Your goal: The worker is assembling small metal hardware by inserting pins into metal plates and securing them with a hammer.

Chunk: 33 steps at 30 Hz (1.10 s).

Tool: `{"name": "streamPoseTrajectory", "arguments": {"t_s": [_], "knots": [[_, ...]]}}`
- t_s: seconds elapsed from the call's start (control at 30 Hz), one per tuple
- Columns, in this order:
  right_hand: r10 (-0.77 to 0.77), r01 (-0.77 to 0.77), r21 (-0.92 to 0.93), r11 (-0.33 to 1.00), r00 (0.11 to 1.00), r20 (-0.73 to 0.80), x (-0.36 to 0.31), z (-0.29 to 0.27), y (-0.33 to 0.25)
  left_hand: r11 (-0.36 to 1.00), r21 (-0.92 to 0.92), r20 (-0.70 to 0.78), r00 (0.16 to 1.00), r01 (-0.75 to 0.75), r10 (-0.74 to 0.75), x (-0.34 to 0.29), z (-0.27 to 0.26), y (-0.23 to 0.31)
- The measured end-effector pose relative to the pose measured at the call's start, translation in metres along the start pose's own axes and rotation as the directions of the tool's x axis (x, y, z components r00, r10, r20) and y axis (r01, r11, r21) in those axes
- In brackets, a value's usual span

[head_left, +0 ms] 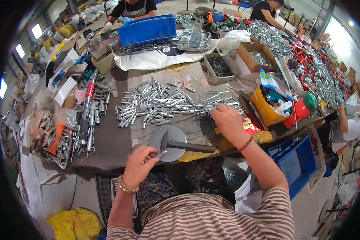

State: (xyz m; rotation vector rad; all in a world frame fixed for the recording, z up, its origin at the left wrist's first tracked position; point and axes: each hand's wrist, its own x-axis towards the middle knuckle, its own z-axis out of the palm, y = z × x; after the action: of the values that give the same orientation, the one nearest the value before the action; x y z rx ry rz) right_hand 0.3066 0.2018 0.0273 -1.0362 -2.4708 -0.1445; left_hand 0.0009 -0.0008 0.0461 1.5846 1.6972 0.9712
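Silver metal shines on the short cylindrical piece (162, 153) pinched in our left hand (140, 161), its long axis slanting away rightward over the smooth round grey disc (179, 133) bearing a dark T-shaped hammer (193, 147). Loose thin metal pins (203, 113) lie ahead, rightward, by our right hand (230, 123), fingers bunched; we cannot tell whether it grips any.

Table (108, 144): dark-topped, 1 pale sheet (142, 140) across the middle
Sheet: loosely heaped metal tubes (156, 100), thin metal pieces (206, 114) right of them
Near edge: 1 grey disc (174, 155)
Left end: jumbled tools (84, 126)
Right side: pale bin (222, 80), yellow bucket (264, 107)
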Motion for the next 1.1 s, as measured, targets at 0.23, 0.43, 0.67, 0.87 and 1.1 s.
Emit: {"name": "streamPoseTrajectory", "arguments": {"t_s": [0.23, 0.43, 0.67, 0.87, 1.1], "knots": [[-0.115, 0.151, -0.196, 0.969, 0.977, 0.182, 0.02, 0.003, 0.015, 0.936, 0.268, 0.112, 0.972, -0.228, 0.204, 0.004, -0.008, -0.002], [0.158, -0.151, 0.294, 0.944, 0.987, 0.0, 0.006, -0.033, -0.037, 0.935, 0.282, 0.003, 0.975, -0.213, 0.222, 0.0, 0.002, -0.001], [0.226, -0.44, 0.819, 0.367, 0.897, 0.381, -0.034, -0.013, -0.12, 0.942, 0.279, -0.098, 0.97, -0.186, 0.221, -0.003, 0.016, -0.008], [-0.059, -0.011, 0.54, 0.842, 0.992, 0.111, -0.034, -0.012, -0.123, 0.955, 0.243, -0.135, 0.969, -0.171, 0.207, -0.005, 0.019, -0.008], [-0.131, 0.098, 0.364, 0.926, 0.989, 0.067, -0.028, -0.016, -0.134, 0.956, 0.239, -0.143, 0.967, -0.171, 0.209, -0.007, 0.021, -0.009]]}}
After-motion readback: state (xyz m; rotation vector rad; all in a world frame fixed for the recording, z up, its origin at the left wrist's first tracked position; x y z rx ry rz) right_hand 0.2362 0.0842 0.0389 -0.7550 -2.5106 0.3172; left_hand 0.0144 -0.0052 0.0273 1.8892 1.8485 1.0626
